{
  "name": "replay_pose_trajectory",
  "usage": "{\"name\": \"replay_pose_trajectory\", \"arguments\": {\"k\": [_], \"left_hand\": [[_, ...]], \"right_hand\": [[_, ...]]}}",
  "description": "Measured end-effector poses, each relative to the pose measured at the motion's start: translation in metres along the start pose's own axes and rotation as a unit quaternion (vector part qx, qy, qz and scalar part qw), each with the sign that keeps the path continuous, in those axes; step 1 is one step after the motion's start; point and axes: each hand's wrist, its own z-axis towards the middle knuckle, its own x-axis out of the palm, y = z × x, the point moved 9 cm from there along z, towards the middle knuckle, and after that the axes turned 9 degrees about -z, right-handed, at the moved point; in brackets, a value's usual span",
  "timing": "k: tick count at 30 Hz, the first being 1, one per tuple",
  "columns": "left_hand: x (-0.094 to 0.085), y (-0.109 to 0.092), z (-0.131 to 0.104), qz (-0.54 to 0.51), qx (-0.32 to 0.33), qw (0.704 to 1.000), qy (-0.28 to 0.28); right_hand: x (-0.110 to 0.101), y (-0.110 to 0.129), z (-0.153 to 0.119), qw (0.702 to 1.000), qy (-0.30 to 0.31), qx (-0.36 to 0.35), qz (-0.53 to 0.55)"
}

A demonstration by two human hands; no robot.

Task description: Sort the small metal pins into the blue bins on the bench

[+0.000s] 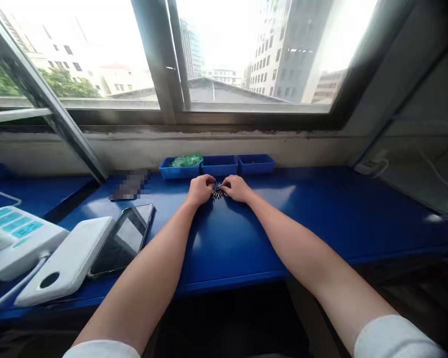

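Observation:
A small heap of thin dark metallic pieces [219, 192], like pins or screws, lies on the blue tabletop [224, 238]. My left hand [201, 188] is at the heap's left side, with thumb and fingers pinched together at its edge. From the right, my right hand [237, 188] reaches the same heap, its fingertips also closed in a pinch. Whatever is between the fingertips of either hand is too small to make out. Just behind the hands stand a blue bin [181, 172] with green translucent material, a middle blue bin [220, 169] and a right blue bin [257, 168] with dark contents.
To the left lie a phone [125, 238], a white oblong device with a dark oval [65, 261], and a white machine with blue keys [26, 238]. A blurred-out dark object [130, 185] lies farther back. The window wall [306, 144] bounds the table behind.

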Motion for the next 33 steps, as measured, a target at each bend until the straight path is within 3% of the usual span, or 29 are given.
{"name": "replay_pose_trajectory", "arguments": {"k": [10, 15, 21, 28, 31, 33], "left_hand": [[0.000, -0.022, -0.007, -0.071, 0.062, 0.996, 0.012], [-0.003, -0.020, -0.006, -0.079, 0.054, 0.995, -0.005], [-0.004, -0.014, -0.002, -0.047, 0.044, 0.998, -0.024], [-0.002, -0.013, -0.001, -0.052, 0.026, 0.998, -0.015], [-0.005, -0.011, 0.001, -0.039, 0.034, 0.998, -0.042], [-0.007, -0.006, 0.002, -0.023, 0.027, 0.998, -0.059]], "right_hand": [[-0.021, 0.003, -0.002, 0.996, -0.053, 0.016, 0.077], [-0.023, 0.000, -0.004, 0.987, -0.065, 0.031, 0.144], [-0.030, -0.002, -0.005, 0.944, -0.099, 0.035, 0.313], [-0.029, -0.009, -0.003, 0.911, -0.088, 0.054, 0.400], [-0.036, -0.024, -0.004, 0.915, -0.133, 0.083, 0.372], [-0.048, -0.034, -0.009, 0.936, -0.182, 0.111, 0.280]]}}
